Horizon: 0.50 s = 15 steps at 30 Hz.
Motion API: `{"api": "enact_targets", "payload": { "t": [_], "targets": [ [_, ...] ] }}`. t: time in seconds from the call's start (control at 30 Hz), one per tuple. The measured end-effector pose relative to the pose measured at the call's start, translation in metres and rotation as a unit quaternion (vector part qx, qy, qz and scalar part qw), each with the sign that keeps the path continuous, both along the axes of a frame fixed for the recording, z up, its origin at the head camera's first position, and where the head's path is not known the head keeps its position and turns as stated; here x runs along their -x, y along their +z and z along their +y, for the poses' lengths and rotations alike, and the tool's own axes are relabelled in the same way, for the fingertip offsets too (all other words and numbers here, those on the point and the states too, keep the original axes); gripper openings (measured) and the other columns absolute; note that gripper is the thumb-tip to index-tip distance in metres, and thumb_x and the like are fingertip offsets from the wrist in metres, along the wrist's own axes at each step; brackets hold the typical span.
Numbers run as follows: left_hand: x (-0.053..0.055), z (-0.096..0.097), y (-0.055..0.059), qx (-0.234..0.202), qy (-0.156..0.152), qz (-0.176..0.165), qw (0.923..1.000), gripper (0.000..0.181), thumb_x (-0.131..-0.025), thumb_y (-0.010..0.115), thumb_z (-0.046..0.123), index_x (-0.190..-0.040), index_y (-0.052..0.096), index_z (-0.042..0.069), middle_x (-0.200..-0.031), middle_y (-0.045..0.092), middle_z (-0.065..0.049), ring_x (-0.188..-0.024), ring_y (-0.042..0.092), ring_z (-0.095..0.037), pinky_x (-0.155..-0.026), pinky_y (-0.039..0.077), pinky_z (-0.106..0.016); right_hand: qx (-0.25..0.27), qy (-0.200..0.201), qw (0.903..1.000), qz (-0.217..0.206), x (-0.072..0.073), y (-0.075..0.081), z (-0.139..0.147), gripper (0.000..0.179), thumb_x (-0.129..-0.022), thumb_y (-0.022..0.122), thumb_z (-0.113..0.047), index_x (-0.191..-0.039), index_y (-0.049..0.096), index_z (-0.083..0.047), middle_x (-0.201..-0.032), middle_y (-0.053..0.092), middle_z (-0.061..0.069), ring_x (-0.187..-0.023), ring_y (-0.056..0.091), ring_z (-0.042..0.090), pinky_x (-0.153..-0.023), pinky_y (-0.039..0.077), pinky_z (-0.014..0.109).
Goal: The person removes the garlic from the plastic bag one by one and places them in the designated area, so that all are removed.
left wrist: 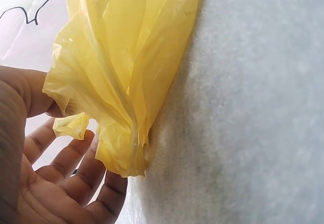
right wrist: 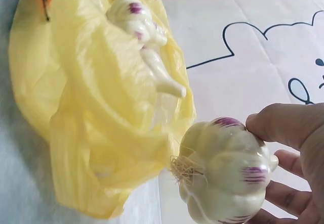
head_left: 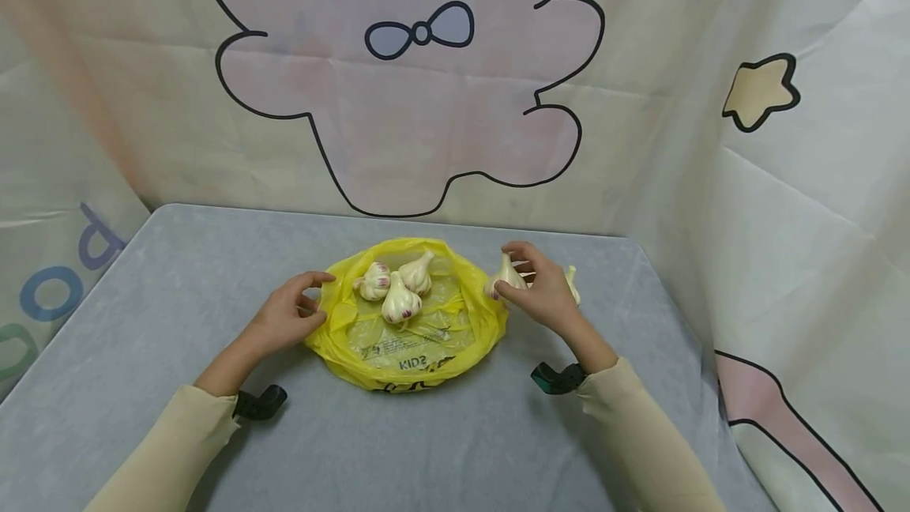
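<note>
A yellow plastic bag [head_left: 355,366] lies with its mouth spread and rim rolled out. Inside it, grouped toward the back left, are three white garlic bulbs [head_left: 402,303] with purple streaks. My left hand [head_left: 287,312] holds the bag's left edge, its fingers partly behind the folds [left wrist: 119,148] in the left wrist view. Between thumb and fingers, my right hand [head_left: 543,291] grips another garlic bulb [right wrist: 228,171] close to the bag's right rim, roots turned toward the bag. Partly hidden behind that hand is a further garlic bulb [head_left: 573,284] on the table.
Grey cloth covers the table [head_left: 426,449]. A printed curtain [head_left: 661,133] hangs along its back edge and down both sides. Dark straps with small mounts [head_left: 558,378] sit at both wrists, below the sleeves' cuffs.
</note>
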<state>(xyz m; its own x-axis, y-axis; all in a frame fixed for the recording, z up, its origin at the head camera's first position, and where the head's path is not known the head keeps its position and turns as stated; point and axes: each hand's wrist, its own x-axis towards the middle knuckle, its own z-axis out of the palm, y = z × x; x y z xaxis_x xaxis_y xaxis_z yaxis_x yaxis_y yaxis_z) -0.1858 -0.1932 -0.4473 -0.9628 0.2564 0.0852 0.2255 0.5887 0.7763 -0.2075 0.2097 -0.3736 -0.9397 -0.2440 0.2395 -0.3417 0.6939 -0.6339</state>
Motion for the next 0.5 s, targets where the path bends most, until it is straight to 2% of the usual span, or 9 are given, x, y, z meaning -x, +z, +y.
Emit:
{"api": "enact_targets", "payload": {
  "t": [0.3,0.5],
  "targets": [
    [0.001,0.0,-0.001,0.01,0.005,-0.001,0.9999,0.052,-0.087,0.062,0.005,-0.136,0.047,0.01,-0.135,0.048,-0.023,-0.092,0.064,-0.029,-0.07,0.056,-0.036,0.0,-0.011,0.9999,0.004,-0.005,-0.009,0.019,0.051,-0.083,0.074,-0.016,-0.13,0.053,-0.013,-0.123,0.061,0.017,-0.103,0.063,0.036,-0.085,0.053,0.05],
    [0.001,0.001,-0.001,0.016,0.007,-0.009,0.9998,0.052,-0.087,0.06,0.007,-0.137,0.046,0.011,-0.136,0.047,-0.022,-0.094,0.064,-0.03,-0.071,0.056,-0.036,-0.016,-0.012,0.9997,0.016,-0.006,-0.016,0.029,0.052,-0.082,0.075,-0.014,-0.129,0.054,-0.006,-0.119,0.063,0.019,-0.101,0.064,0.036,-0.083,0.054,0.05]
  ]
}}
